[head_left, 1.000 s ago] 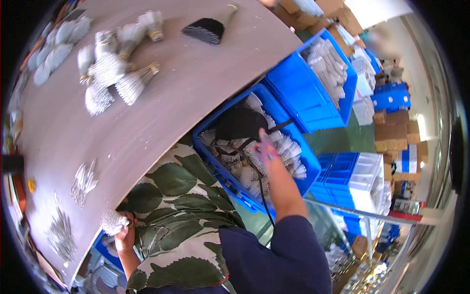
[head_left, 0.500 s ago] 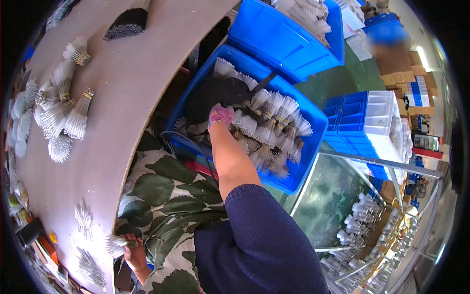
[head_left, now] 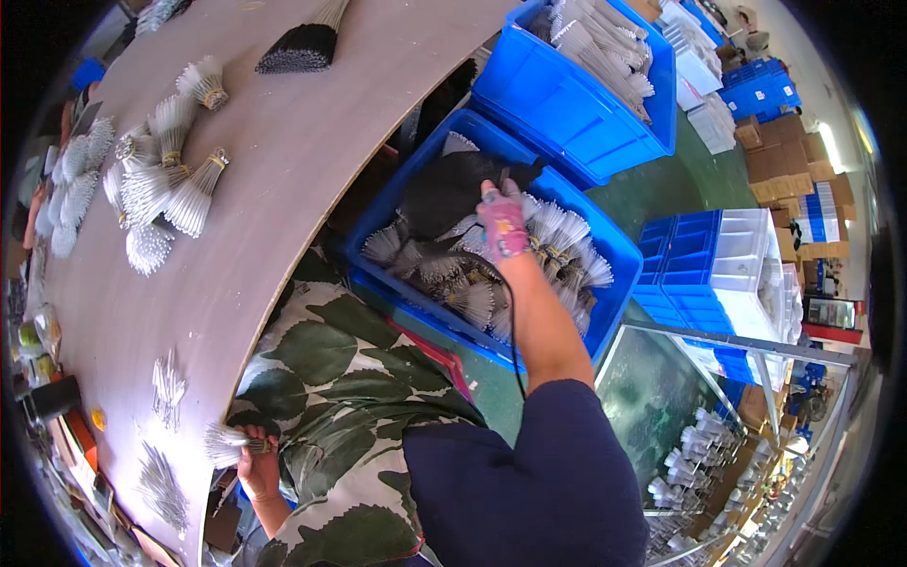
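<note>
My left hand (head_left: 257,463) is closed around a bundle of thin white-tipped strands (head_left: 227,445) at the table's edge. My right hand (head_left: 504,222), in a pink patterned fingerless covering, reaches into a blue bin (head_left: 619,307). Its fingers are closed on the edge of a black, soft, cloth-like thing (head_left: 444,197), whose exact kind I cannot make out. Under and around that dark piece lie several tied bundles of white-tipped strands (head_left: 557,231), fanned at one end. A thin black cord (head_left: 510,326) runs from the bin past my right forearm.
On the table (head_left: 293,170) lie tied white bundles (head_left: 170,180), a black-ended bundle (head_left: 300,47) and two loose piles of strands (head_left: 168,389). Another filled blue bin (head_left: 567,104) stands behind. Stacked crates (head_left: 704,255) and a metal frame (head_left: 737,340) are at the right.
My right hand has moved rightward across the bin, and the black cloth-like thing has shifted with it, baring bundles at the bin's near left. My left hand keeps its bundle. The view has shifted slightly.
</note>
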The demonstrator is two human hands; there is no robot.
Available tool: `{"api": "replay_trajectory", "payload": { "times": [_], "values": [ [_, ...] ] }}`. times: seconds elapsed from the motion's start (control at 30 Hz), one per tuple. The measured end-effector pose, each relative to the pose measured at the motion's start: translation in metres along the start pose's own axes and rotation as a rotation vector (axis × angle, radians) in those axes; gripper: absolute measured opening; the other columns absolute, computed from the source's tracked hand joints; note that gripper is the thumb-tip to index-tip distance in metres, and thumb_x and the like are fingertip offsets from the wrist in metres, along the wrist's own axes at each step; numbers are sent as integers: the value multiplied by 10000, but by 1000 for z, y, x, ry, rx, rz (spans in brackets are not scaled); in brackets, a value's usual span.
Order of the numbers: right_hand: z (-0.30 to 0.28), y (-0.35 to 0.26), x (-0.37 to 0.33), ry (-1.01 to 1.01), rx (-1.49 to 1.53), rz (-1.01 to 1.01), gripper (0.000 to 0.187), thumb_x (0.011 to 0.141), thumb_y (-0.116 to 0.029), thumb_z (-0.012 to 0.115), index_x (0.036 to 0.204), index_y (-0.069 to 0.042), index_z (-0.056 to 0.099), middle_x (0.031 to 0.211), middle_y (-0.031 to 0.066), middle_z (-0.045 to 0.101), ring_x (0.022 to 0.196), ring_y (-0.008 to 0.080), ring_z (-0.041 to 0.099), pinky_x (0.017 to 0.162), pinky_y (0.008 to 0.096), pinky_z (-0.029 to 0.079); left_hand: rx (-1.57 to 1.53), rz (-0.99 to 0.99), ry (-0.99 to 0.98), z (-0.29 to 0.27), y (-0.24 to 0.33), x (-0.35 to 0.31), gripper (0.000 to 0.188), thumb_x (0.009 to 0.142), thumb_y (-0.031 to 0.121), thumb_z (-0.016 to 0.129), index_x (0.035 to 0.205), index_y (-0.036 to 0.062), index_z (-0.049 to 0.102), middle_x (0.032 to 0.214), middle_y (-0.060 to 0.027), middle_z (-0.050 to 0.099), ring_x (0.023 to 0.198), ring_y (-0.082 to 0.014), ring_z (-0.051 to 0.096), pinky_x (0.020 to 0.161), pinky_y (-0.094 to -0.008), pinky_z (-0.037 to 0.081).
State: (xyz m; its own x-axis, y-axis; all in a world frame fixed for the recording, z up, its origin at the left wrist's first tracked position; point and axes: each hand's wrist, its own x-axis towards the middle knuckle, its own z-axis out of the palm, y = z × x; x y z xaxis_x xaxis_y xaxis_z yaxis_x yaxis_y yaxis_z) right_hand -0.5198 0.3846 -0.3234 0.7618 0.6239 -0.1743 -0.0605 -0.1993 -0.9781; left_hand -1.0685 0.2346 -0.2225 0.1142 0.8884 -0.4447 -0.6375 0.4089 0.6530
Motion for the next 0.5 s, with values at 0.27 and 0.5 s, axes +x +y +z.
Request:
{"api": "replay_trajectory", "payload": {
  "times": [0.27,0.5],
  "values": [
    [-115,-131,-82,-74,100,72,305,850,-189,595,1141,-120,534,877,-54,560,532,33,422,418,183,324,-12,40,-76,-9,-5,3,533,758,227,679,1205,115,412,1067,-29,454,1004,-166,432,884,-334,368],
    [-240,-78,-146,11,-114,150,304,858,-196,582,1141,-120,502,750,-35,521,425,60,397,353,214,298,19,65,-181,-21,-6,13,511,753,216,677,1194,105,442,1105,-39,468,1020,-169,438,888,-334,369]
  ]
}}
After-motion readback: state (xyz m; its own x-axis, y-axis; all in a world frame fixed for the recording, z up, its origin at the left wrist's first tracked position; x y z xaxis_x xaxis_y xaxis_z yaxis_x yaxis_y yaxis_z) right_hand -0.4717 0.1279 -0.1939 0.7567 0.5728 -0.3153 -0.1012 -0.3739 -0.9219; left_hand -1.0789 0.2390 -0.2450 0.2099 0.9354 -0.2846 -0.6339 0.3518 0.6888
